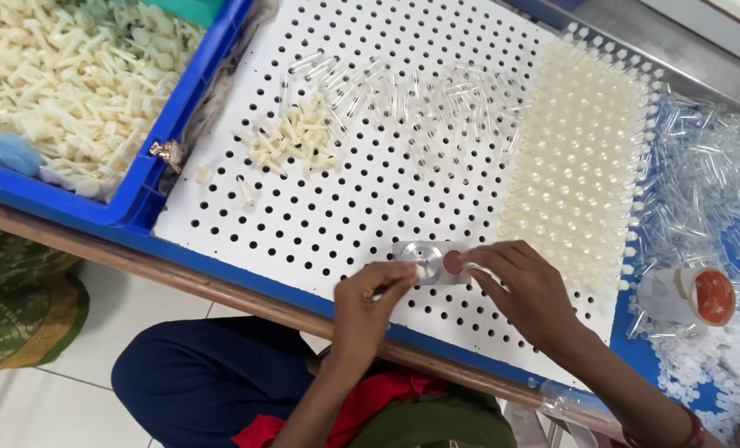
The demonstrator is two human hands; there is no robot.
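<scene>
A small silver metal block (424,252) with a round hole and a red pad lies on the white perforated board (320,224) near its front edge. My left hand (371,303) pinches a small cream plastic piece (420,270) at the block's front. On the block's right end rest the fingertips of my right hand (526,286), beside the red pad (453,262). A little heap of cream plastic pieces (297,137) and scattered clear tubes (403,91) lie farther back on the board.
A blue crate (166,141) full of cream pieces stands at the left. Rows of assembled cream parts (581,158) fill the board's right side. Loose clear tubes (710,166) pile at the far right beside a small white container with an orange-red lid (695,296).
</scene>
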